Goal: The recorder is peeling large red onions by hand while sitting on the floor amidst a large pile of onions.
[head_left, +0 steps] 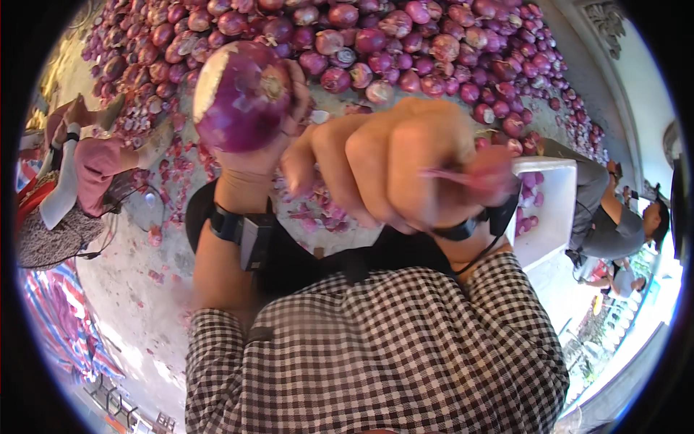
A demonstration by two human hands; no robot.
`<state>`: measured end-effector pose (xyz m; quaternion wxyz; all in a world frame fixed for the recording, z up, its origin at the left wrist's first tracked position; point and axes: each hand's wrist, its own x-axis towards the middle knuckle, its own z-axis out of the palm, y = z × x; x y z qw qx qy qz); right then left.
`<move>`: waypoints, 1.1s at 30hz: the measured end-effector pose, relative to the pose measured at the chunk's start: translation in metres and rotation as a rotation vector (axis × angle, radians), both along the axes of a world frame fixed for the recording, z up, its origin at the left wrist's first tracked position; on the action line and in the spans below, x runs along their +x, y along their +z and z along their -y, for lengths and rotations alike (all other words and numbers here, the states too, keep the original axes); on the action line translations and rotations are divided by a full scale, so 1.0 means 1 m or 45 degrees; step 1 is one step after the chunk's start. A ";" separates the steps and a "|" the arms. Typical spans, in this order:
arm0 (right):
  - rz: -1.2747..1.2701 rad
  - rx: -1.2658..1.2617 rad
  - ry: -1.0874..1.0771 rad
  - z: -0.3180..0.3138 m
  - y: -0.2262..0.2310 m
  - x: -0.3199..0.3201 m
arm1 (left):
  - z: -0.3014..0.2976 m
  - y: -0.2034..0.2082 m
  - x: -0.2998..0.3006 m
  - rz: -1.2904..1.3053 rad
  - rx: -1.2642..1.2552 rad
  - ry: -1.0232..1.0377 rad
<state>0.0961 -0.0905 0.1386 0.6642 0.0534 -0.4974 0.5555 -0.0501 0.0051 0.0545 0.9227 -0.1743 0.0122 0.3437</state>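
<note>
My left hand point(254, 163) is raised and closed around a large red onion point(249, 101). The onion has smooth purple skin, a pale strip down its left side and a brownish end facing right. My right hand point(401, 163) is curled into a loose fist beside it, apart from the onion. A thin, pinkish-red piece of onion skin point(490, 173) shows at the thumb side of that fist, smeared by motion. Whatever else lies inside the right hand's fingers is hidden.
A big heap of red onions point(390, 43) spreads ahead. Loose skins point(325, 210) litter the floor. At my right stands a white crate point(557, 195) with small onions inside. One person sits at the left point(97, 163), another at the right point(614, 224). A striped sheet point(65, 318) lies lower left.
</note>
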 end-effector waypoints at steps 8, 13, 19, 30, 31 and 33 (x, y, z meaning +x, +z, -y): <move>-0.241 0.111 0.142 0.061 0.035 -0.030 | -0.005 -0.015 -0.010 0.113 0.349 0.050; -0.200 0.101 0.093 0.079 0.046 -0.032 | -0.001 -0.016 -0.009 0.061 0.407 0.119; -0.205 0.066 0.044 0.093 0.039 -0.022 | -0.007 -0.019 -0.011 0.073 0.352 0.011; -0.196 0.039 0.003 0.099 0.032 -0.014 | -0.007 -0.018 -0.006 0.045 0.439 0.035; -0.196 0.036 0.007 0.098 0.032 -0.013 | -0.007 -0.018 -0.005 0.056 0.421 0.025; -0.182 0.039 0.006 0.097 0.031 -0.012 | -0.007 -0.018 -0.003 0.082 0.391 0.007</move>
